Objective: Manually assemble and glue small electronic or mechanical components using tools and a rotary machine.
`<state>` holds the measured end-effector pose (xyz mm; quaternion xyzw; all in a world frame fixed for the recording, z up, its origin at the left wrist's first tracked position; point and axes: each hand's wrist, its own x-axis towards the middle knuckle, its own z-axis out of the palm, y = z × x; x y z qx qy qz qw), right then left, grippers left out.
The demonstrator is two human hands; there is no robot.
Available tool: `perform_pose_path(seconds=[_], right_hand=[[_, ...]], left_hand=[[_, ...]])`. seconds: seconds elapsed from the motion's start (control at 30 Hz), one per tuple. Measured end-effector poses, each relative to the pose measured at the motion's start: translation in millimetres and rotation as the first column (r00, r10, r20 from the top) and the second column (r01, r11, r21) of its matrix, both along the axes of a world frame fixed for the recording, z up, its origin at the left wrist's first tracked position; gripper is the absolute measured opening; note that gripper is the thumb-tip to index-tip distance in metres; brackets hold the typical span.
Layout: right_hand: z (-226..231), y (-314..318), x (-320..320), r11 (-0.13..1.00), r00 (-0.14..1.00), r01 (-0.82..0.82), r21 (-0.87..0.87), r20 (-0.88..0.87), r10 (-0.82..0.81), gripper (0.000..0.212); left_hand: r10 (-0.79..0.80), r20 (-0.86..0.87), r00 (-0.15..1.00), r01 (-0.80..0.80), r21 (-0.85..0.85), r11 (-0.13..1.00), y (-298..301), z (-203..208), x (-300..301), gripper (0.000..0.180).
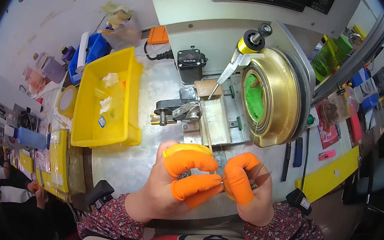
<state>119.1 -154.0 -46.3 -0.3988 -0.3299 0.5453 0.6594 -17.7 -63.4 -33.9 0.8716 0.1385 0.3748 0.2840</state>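
Observation:
Close together in front of the machine, my two hands meet at their fingertips, with orange finger cots on several fingers. My left hand (174,185) is closed in a pinch, a yellow cot on one finger. Between its fingers shows a bit of dark, textured metal, too small to name. My right hand (250,190) is curled closed, its fingertips against the left ones. A tiny bright point shows where they meet, and a thin metal sliver sticks up beside the right fingers. Just beyond lies the machine's small pale work block (215,120) with a clamp (185,112) to its left.
A brass-coloured wheel (279,100) with a green centre stands right of the block, a silver pointed arm (226,74) beside it. To the left sits a yellow tray (131,123) with white scraps. A yellow strip (330,175) edges the bench at right. Another person's hands (39,193) show far left.

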Motion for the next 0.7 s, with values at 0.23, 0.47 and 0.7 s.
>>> perform_pose_path(seconds=[0.23,0.47,0.7], right_hand=[[0.1,1.3,3.5,0.985,0.995,0.068,-0.159,-0.062,-0.079,0.014],[-0.7,2.8,4.2,0.988,0.994,0.079,-0.137,-0.058,-0.087,0.014],[1.9,5.5,4.3,0.985,0.995,0.092,-0.146,-0.031,-0.098,0.013]], left_hand=[[0.072,0.095,0.993,-0.097,0.286,0.953,9.3,-9.9,2.0,0.040],[-0.030,-0.075,0.997,0.032,0.029,0.999,15.2,-1.9,-0.1,0.036],[-0.067,-0.089,0.994,0.085,0.226,0.970,20.0,-5.1,1.4,0.024]])
